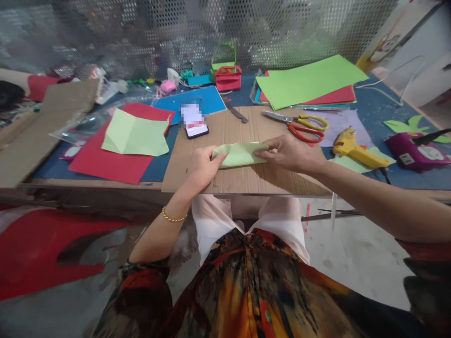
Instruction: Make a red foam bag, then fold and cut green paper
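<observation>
A folded piece of light green paper (240,155) is held between my two hands, just over a brown cardboard sheet (218,180). My left hand (205,165) pinches its left end, thumb on top. At the right end, my right hand (285,152) grips the paper between thumb and fingers. The fingers underneath are partly hidden. Beyond the paper lies a phone (196,123) with its screen lit. Scissors (299,124) with red and yellow handles rest past my right hand, and a dark blade (237,112) lies near the cardboard's far edge.
To the left, a creased light green sheet (136,134) lies on red paper (105,162). A yellow glue gun (359,150) and a purple power block (417,149) sit at right. Farther back are stacked coloured sheets (310,80) and a small red paper basket (228,80).
</observation>
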A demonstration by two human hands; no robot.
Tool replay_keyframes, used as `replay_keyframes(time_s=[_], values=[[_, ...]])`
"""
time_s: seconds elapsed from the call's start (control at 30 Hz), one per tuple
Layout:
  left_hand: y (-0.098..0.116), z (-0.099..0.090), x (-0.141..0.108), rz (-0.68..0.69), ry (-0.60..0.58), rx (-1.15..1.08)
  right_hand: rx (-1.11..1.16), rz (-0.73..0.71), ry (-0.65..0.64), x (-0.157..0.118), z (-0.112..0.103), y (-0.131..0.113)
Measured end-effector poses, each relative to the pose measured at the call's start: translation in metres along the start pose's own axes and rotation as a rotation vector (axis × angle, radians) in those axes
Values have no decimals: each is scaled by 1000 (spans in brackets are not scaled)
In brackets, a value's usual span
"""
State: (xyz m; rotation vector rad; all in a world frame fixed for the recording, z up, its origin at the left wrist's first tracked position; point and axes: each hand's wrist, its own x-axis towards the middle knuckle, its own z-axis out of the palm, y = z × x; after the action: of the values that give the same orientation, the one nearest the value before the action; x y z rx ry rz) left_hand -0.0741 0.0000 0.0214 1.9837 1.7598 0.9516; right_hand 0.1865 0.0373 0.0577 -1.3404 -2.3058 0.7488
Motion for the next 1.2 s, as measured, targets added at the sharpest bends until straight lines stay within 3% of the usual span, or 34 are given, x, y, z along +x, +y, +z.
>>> replay_keyframes(time_s=[0.07,0.2,0.4,0.67,1.2], values=[[1,3,8,-18,36,50,-18,99,-15,9,-1,-5],[-2,15,11,9,129,194,-183,147,13,18,5,-7],[-10,29,1,29,78,339,-352,160,56,17,19,2],[-10,30,-11,62,138,400,-231,266,55,10,12,-4],[-5,28,-10,94,86,463,-436,246,22,9,16,-9]])
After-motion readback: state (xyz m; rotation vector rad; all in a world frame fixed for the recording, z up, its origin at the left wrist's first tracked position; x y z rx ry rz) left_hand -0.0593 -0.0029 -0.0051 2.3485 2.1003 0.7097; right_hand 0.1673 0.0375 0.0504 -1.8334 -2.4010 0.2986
